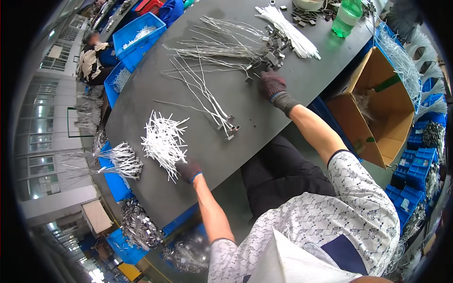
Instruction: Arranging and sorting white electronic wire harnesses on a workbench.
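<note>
My left hand (189, 171), in a dark knit glove, is at the near edge of a loose pile of short white tubes (163, 141). Its fingertips blend into the dark tabletop and tubes, so their grip is unclear. My right hand (272, 86), gloved the same way, has its fingers curled beside a heap of small grey metal-like blocks (274, 53). Thin white wires (222, 51) run leftward from those blocks. What its fingertips hold is too small to name. Between my hands lies a smaller group of white wires (203, 92) ending in dark blocks (228, 127).
Long white strips (292, 33) and a green bottle (347, 19) occupy the far right of the grey table (226, 162). An open cardboard box (373, 106) stands beside my right arm. Blue bins (138, 35) line the left edge, where wire bundles (120, 160) overhang. Another person (94, 59) sits beyond.
</note>
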`<state>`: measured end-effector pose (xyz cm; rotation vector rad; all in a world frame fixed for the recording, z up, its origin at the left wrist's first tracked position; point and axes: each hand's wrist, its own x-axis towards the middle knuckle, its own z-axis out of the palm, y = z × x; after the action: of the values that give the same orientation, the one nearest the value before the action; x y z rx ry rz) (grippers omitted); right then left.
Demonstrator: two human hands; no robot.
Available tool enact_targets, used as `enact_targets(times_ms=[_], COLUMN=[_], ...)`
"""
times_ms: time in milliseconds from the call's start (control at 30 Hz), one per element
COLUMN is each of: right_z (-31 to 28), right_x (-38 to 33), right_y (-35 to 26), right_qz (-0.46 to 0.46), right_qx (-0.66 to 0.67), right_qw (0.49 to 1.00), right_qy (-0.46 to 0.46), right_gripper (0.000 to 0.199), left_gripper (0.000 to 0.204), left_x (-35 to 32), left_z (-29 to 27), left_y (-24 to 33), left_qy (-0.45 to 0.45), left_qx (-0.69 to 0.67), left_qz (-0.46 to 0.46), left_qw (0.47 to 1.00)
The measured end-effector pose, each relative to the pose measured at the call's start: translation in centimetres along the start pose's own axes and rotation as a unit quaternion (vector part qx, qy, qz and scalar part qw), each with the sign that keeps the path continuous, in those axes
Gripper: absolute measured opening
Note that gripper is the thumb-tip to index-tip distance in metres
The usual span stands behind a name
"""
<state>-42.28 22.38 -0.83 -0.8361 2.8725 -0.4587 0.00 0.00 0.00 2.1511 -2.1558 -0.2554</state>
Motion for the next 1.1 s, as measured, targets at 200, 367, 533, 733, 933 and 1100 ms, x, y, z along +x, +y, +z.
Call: enact_targets(times_ms=[200, 367, 533, 733, 933, 1100], right_z=[-3.6, -8.7, -12.9, -10.4, -7.1, -6.8], right_x=[-4.4, -9.1, -18.3, -29.3, -37.9, -42.9], right_y=[2.2, 6.7, 13.4, 19.8, 22.8, 22.4], right_qz=[0.007, 0.154, 0.111, 0.134, 0.244, 0.104], right_qx=[0.168, 0.327, 0.110, 0.063, 0.130, 0.042], right_qw=[0.986, 0.902, 0.981, 0.975, 0.908, 0.978], right_qy=[-0.012, -0.236, -0.113, -0.164, -0.314, -0.173], right_gripper=[0.038, 0.042, 0.041, 0.033, 0.028, 0.027], left_gripper=[0.047, 0.036, 0.036, 0.023, 0.012, 0.013], left_x=[2.3, 3.3, 2.5, -0.2, -4.3, -8.2], left_z=[-0.6, -1.1, -2.3, -2.9, -3.6, -2.8], left_y=[-7.1, -8.3, -8.8, -9.4, -6.4, 1.3], left_qy=[0.010, -0.045, 0.002, -0.081, -0.151, -0.272], left_qx=[0.015, 0.055, -0.007, -0.457, -0.616, -0.734], left_qz=[-0.003, 0.055, 0.102, -0.094, -0.126, -0.071], left_qw=[1.000, 0.996, 0.995, 0.881, 0.763, 0.619])
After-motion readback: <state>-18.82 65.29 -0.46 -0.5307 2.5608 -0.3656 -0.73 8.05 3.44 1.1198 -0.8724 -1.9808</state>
